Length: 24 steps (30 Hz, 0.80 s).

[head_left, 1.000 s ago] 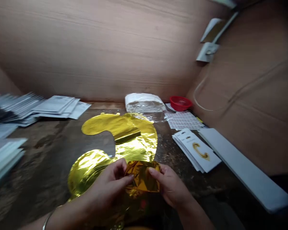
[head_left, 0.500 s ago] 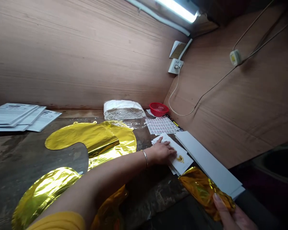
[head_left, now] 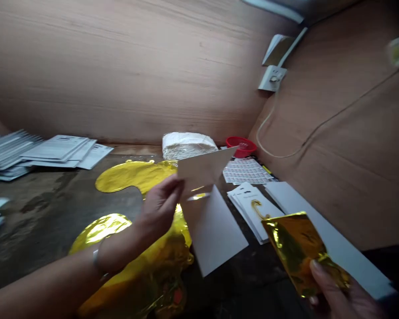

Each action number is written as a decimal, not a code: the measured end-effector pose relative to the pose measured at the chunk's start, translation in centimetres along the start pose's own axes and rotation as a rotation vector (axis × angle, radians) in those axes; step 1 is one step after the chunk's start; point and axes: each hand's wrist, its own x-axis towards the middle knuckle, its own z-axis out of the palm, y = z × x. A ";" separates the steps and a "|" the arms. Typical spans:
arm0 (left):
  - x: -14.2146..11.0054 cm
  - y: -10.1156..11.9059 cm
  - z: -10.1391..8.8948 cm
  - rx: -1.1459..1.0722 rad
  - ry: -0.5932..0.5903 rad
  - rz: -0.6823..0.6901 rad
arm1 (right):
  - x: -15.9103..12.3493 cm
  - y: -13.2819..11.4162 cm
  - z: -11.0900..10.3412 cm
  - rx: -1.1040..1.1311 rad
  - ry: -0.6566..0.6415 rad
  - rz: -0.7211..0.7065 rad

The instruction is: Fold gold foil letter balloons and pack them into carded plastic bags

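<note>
My left hand (head_left: 161, 204) pinches the edge of a white folded card (head_left: 216, 243), which stands half open above the table. In my right hand (head_left: 335, 292), at the lower right, is a folded gold foil balloon (head_left: 292, 248), thumb on top. Just behind it lies a small pile of white cards (head_left: 249, 199), the top one printed with a gold curved figure. A flat gold foil balloon (head_left: 123, 175) spreads over the table under and behind my left arm, partly hidden by it.
Stacks of white printed cards (head_left: 60, 148) lie at the left. Along the back are a plastic-wrapped white bundle (head_left: 189, 144), a red basket (head_left: 241, 146) and a sheet of small labels (head_left: 248, 170). Long white boards (head_left: 319, 230) lie by the right wall, below a cable.
My left hand has left the card pile and moved left, now holding a card unfolded in the air. My right hand has turned the folded foil more upright. The view has shifted left.
</note>
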 end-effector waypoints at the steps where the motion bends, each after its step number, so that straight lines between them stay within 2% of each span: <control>1: -1.9 0.3 -2.8 0.014 0.057 -0.072 | -0.6 0.2 1.7 -0.014 -0.078 0.053; 3: -5.7 0.5 -7.5 0.111 0.142 -0.186 | -2.3 0.6 5.7 -0.055 -0.297 0.123; 6: -10.2 -0.5 -11.8 0.275 0.237 -0.289 | -5.7 1.4 11.7 -0.098 -0.659 0.111; 9: -12.2 -2.2 -13.5 0.280 0.230 -0.334 | -9.3 2.3 16.3 -0.142 -0.906 0.029; 12: -12.2 -3.8 -14.2 0.319 0.054 -0.276 | -11.5 3.4 18.7 -0.246 -1.081 0.009; 15: -11.7 -4.5 -14.6 0.415 -0.111 -0.157 | -12.2 4.0 19.2 -0.346 -1.116 0.043; 17: -11.5 -4.7 -14.8 0.442 -0.115 -0.146 | -12.0 4.0 19.1 -0.388 -1.026 0.083; 20: -11.6 -4.6 -14.9 0.493 -0.081 -0.211 | -11.6 3.7 19.1 -0.443 -0.907 0.150; 24: -11.7 -4.5 -14.8 0.526 -0.086 -0.189 | -11.5 4.5 19.7 -0.504 -0.928 0.145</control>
